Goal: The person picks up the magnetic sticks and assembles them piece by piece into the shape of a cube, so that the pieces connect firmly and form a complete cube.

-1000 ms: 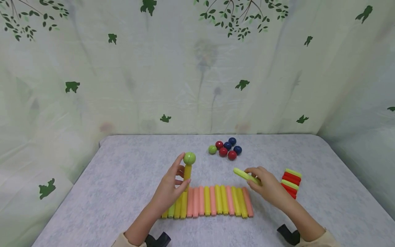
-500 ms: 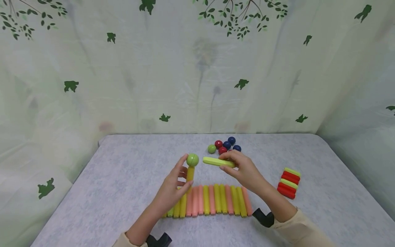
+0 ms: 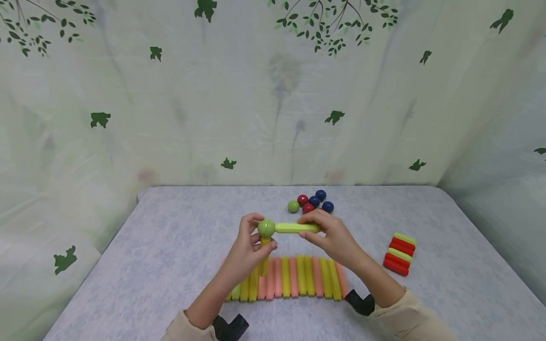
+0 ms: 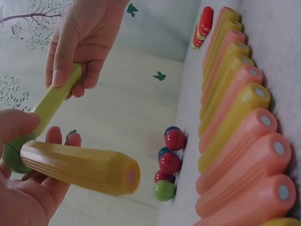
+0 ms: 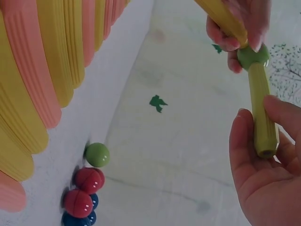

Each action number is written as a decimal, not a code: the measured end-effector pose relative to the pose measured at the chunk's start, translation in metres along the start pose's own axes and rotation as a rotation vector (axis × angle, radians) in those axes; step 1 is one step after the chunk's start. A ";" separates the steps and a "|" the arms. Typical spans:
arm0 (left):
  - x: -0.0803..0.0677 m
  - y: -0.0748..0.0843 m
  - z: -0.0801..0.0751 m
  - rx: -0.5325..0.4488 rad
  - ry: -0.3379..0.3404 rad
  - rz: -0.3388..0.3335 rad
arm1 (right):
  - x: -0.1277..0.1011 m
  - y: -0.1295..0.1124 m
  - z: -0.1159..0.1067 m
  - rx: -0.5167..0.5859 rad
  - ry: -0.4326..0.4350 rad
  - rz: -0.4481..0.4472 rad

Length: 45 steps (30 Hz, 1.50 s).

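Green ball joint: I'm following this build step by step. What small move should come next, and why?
Probably let the right hand release the lime stick. Its end already meets the green ball, which sits on the yellow stick gripped by the left hand, so the joint looks made.

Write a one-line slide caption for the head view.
Left hand holds a yellow stick topped by a green ball; right hand brings a lime-green stick against the ball.

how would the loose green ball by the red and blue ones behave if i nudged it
The green ball is round and glossy, so it would probably roll freely on the flat table. It touches the red ball cluster, so a nudge may scatter those too.
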<state>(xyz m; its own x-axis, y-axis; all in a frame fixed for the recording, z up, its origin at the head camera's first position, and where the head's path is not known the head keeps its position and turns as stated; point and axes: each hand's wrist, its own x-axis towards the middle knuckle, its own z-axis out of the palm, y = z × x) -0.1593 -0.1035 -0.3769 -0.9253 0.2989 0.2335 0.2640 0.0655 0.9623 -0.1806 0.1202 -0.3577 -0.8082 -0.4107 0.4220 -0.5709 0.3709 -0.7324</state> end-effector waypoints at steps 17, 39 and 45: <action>0.016 -0.002 -0.012 -0.053 0.141 -0.068 | 0.019 0.040 -0.016 0.053 0.038 0.154; 0.017 -0.003 -0.023 -0.111 0.215 -0.098 | 0.032 0.094 -0.016 -0.012 -0.005 0.365; 0.017 -0.005 -0.022 -0.092 0.220 -0.112 | 0.026 0.059 -0.018 0.291 0.018 0.218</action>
<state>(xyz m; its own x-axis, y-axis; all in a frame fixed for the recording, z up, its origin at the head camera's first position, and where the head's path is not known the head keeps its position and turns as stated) -0.1825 -0.1191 -0.3742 -0.9870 0.0799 0.1397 0.1399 -0.0029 0.9902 -0.2376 0.1462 -0.3805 -0.9103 -0.3321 0.2471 -0.3224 0.1945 -0.9264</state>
